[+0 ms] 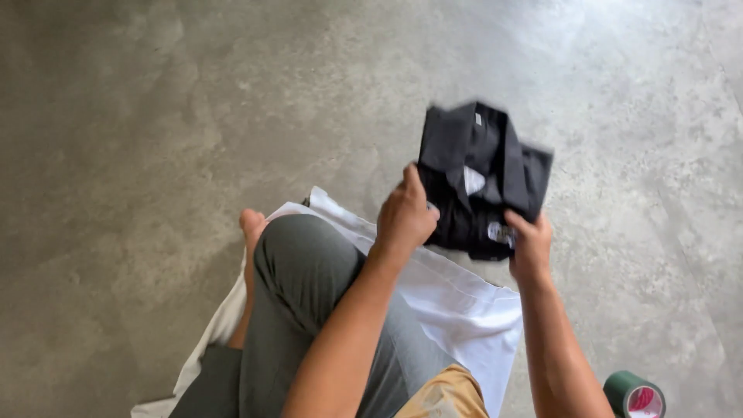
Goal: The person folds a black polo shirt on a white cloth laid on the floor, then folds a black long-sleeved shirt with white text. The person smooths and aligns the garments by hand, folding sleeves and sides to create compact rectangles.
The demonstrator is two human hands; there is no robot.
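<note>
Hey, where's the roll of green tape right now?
The roll of green tape lies on the concrete floor at the bottom right of the head view, just right of the right forearm, past the white cloth.

The floor (139,116) was bare grey concrete, mottled and faintly glossy toward the upper right. A white cloth (472,317) lay spread flat on it, running from the middle down to the lower left edge. A roll of green tape (633,393) stood on the floor near the cloth's right side, apart from it.
</note>
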